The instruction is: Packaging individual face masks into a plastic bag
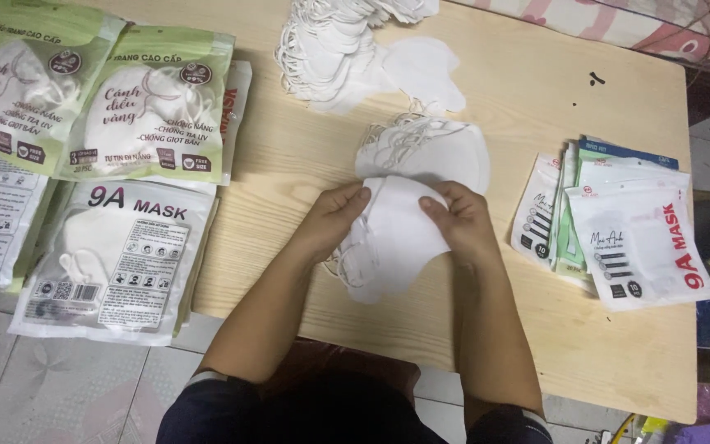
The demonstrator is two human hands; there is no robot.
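A pale wooden desk (536, 99) stands over a tiled floor, with patterned bedding just showing at the far right corner. Near the middle of it, close to the near edge, the person holds a small stack of white folded fabric face masks (392, 238) between both hands, lifted a little off the wood or resting lightly on it; I cannot tell which. The left hand (334, 220) clasps the stack's left edge, where the thin elastic ear loops dangle, thumb on top and fingers tucked beneath. The right hand (462, 222) has its grip pinching the upper right corner, thumb pressed onto the top mask. The stack's long axis runs roughly from left to right between the two grips, its rounded belly hanging toward the person, so both hands sit about equally close. Just beyond the hands, touching or nearly touching the held stack, lies another heap of white masks with tangled loops (425, 148), and farther off a larger loose pile of white masks (338, 49). To the right, well apart, lies a fan of small flat white and green printed pouches (618, 230); on the left lie big filled green and white mask bags (108, 164), overhanging the desk edge.
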